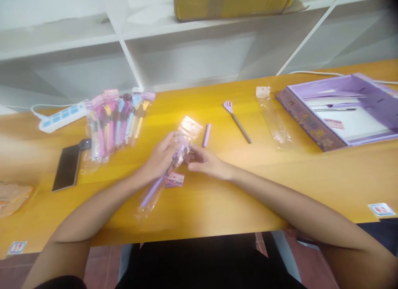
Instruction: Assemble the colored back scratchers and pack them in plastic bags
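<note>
My left hand (164, 154) is closed around the upper part of a clear plastic bag (190, 127) with a purple back scratcher (153, 191) inside, slanting down to the left. My right hand (203, 161) touches the bag's right side with its fingers curled; what its fingertips grip is too blurred to tell. Just beyond lies a short purple tube (207, 134). A scratcher with a purple hand-shaped head and metal rod (239, 125) rests farther right, beside a flat clear bag (273, 119). Small pink cards (175, 179) lie under the bag's right edge.
Bagged colourful scratchers (116, 119) are piled at the left, near a white power strip (64, 117) and a dark phone (66, 167). A purple box (311, 119) holding rods and cards stands at the right. A cardboard box (233, 5) sits on the shelf behind.
</note>
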Tool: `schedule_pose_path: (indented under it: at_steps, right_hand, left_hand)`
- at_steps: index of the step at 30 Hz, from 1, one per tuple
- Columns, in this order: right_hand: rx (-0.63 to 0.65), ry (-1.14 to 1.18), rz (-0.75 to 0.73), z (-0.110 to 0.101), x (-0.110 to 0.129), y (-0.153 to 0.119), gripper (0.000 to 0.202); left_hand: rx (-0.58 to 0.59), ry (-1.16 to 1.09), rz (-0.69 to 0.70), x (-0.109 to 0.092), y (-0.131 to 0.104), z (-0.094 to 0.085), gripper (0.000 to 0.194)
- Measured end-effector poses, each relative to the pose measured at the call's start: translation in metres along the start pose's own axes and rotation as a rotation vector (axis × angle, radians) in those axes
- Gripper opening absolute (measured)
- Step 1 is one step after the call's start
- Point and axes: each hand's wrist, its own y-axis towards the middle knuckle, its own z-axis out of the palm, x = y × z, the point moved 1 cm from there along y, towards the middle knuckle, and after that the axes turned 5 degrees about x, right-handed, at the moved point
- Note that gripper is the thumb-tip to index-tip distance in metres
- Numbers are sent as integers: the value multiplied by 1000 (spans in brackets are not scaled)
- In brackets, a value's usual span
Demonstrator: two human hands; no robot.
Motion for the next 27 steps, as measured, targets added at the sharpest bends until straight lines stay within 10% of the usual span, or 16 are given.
schedule_pose_path:
  at_steps: [6, 10, 15, 17, 21, 27]
  right_hand:
    - [-291, -74, -32, -28, 39, -5, 55]
    - [-569, -386, -313, -55, 104, -2, 44]
    - [-722, -597, -788, -72, 176, -1, 28]
    - [-681, -536, -871, -72, 185, -4, 22]
    - [-378, -448, -506, -69, 184, -12, 31]
    - [-416, -558, -542, -69, 200, -35, 16]
  left_hand:
    - [366, -165, -55, 14, -11, 22, 59]
    - [618, -193, -89, 22, -5, 25, 47]
    - [642, -195, -76, 26, -5, 21, 39]
    - [647, -204, -48, 26, -7, 20, 40]
    - [622, -172, -35, 29, -7, 23, 34]
    - [610, -200, 37, 34, -3, 26, 39]
